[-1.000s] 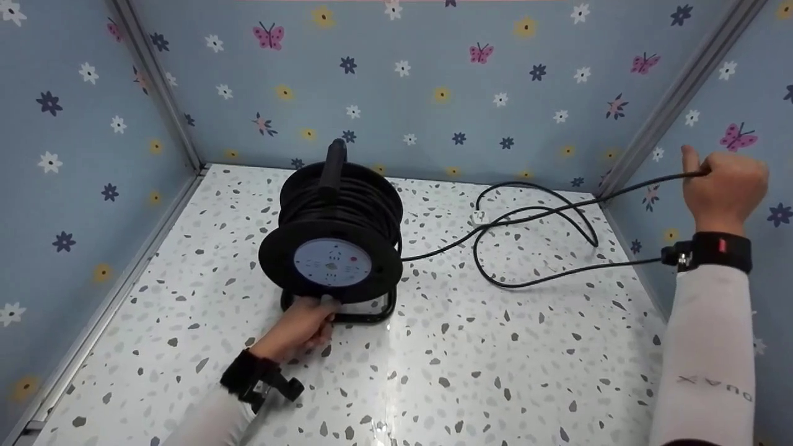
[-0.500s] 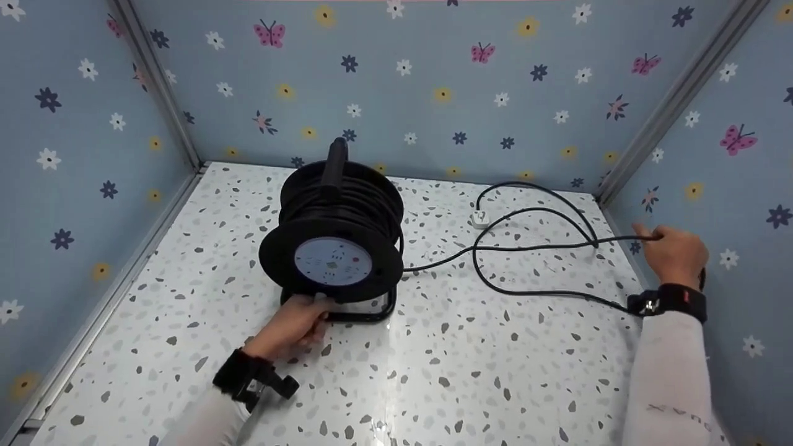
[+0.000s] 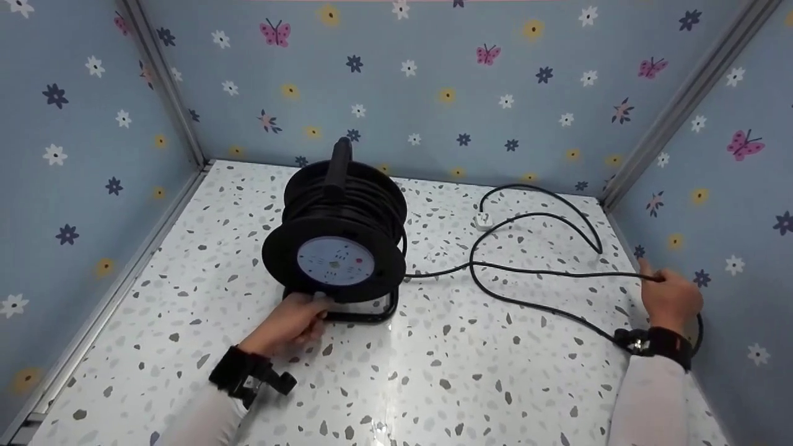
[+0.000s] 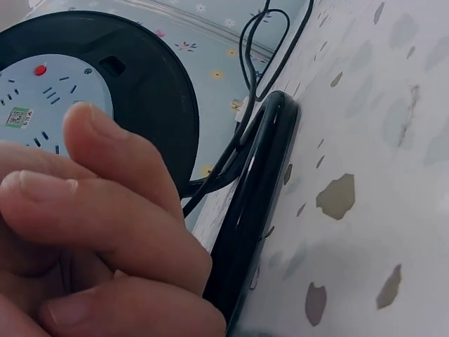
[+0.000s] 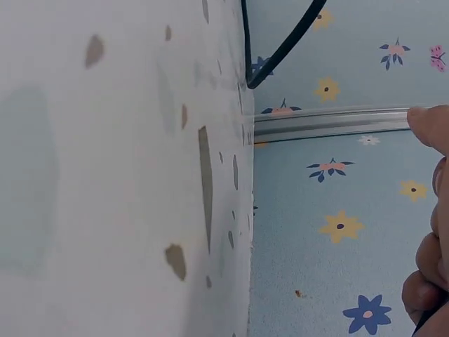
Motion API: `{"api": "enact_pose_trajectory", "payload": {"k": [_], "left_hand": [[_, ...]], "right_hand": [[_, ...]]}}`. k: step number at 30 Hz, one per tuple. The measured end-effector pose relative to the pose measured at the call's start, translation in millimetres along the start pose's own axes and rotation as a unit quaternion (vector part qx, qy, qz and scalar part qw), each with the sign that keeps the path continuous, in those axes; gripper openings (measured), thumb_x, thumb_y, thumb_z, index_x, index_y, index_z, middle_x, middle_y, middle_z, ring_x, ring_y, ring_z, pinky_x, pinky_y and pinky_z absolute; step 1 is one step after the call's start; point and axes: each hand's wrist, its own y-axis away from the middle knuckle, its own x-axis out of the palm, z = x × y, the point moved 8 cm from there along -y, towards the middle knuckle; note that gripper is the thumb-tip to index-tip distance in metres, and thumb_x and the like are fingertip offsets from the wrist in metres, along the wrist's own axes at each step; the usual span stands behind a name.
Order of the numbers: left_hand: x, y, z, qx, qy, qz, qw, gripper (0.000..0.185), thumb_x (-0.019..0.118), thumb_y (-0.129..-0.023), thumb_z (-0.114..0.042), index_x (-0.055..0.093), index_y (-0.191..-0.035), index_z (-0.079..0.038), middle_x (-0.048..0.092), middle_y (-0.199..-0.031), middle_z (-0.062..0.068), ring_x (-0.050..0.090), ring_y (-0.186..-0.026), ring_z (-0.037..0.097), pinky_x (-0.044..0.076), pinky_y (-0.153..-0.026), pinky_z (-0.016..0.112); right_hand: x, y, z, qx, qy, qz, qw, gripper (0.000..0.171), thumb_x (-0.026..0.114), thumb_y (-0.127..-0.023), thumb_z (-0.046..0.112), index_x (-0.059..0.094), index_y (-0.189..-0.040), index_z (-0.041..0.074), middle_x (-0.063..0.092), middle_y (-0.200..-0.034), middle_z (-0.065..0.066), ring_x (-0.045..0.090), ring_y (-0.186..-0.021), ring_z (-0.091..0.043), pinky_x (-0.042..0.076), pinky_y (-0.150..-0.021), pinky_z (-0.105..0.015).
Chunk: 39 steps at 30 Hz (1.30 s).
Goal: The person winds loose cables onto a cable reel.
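On the speckled surface (image 3: 433,384), upright cable reel (image 3: 337,238) facing the camera, left hand (image 3: 288,322) gripping its base frame, right hand (image 3: 669,297) pinching the black cord (image 3: 533,271) stretched sideways from the reel

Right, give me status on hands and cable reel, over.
Left hand holds cable reel at its lower rim. Right hand grips black cable near right wall. Slack loops lie on tabletop by white plug.

Readable text: none can be made out in any view.
Cable reel (image 3: 334,248) face plate (image 4: 42,98): a small green-and-white sticker (image 4: 18,116) sits at the plate's left edge, its print too small to read.
Face plate marks: only socket slots and a red button (image 4: 40,69), no letters or numbers.
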Motion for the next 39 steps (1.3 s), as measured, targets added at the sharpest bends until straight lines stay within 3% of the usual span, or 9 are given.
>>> {"api": "enact_pose_trajectory", "payload": {"k": [6, 11, 18, 29, 39], "left_hand": [[-2.4, -1.8, 1.4, -0.011, 0.022, 0.031, 0.9992, 0.039, 0.069, -0.109, -0.033, 0.062, -0.089, -0.001, 0.052, -0.057, -0.003, 0.033, -0.04, 0.003, 0.026, -0.038, 0.02], [-10.1, 1.9, -2.7, -0.002, 0.018, 0.035, 0.9992, 0.04, 0.068, -0.11, -0.035, 0.061, -0.093, 0.0, 0.051, -0.056, -0.004, 0.034, -0.04, 0.003, 0.027, -0.038, 0.02], [-27.2, 10.8, -2.9, -0.008, 0.037, 0.011, 0.9992, 0.037, 0.072, -0.108, -0.033, 0.065, -0.097, 0.002, 0.051, -0.058, -0.004, 0.034, -0.04, 0.004, 0.028, -0.039, 0.021], [-40.4, 18.8, -10.6, 0.017, 0.084, 0.01, 0.9963, 0.038, 0.07, -0.11, -0.03, 0.066, -0.099, 0.006, 0.044, -0.053, -0.006, 0.034, -0.04, 0.005, 0.027, -0.041, 0.023], [-47.8, 21.9, -18.2, 0.024, 0.11, -0.01, 0.9936, 0.035, 0.068, -0.112, -0.03, 0.064, -0.093, -0.001, 0.043, -0.053, -0.003, 0.032, -0.038, 0.005, 0.025, -0.039, 0.022]], "right_hand": [[-3.1, 3.7, -4.9, 0.019, -0.019, 0.026, 0.999, 0.056, 0.072, -0.106, 0.044, 0.068, -0.072, 0.0, 0.071, -0.074, -0.023, 0.065, -0.072, -0.045, 0.036, -0.065, -0.038], [-0.4, 4.1, 6.3, -0.021, -0.028, 0.021, 0.999, 0.052, 0.076, -0.103, 0.04, 0.067, -0.067, 0.004, 0.068, -0.067, -0.018, 0.065, -0.067, -0.045, 0.036, -0.061, -0.04], [6.8, 3.3, 24.1, -0.062, -0.022, 0.044, 0.997, 0.057, 0.079, -0.099, 0.042, 0.053, -0.055, 0.016, 0.04, -0.048, 0.011, 0.049, -0.05, -0.028, 0.027, -0.054, -0.038], [18.5, 5.3, 42.6, -0.082, -0.004, 0.111, 0.99, 0.055, 0.076, -0.104, 0.039, 0.055, -0.059, 0.015, 0.056, -0.055, -0.003, 0.055, -0.056, -0.033, 0.031, -0.057, -0.039], [22.8, 11.1, 62.3, -0.158, -0.026, 0.08, 0.984, 0.054, 0.083, -0.099, 0.031, 0.054, -0.056, 0.015, 0.051, -0.053, -0.004, 0.05, -0.05, -0.032, 0.027, -0.051, -0.038]]}}
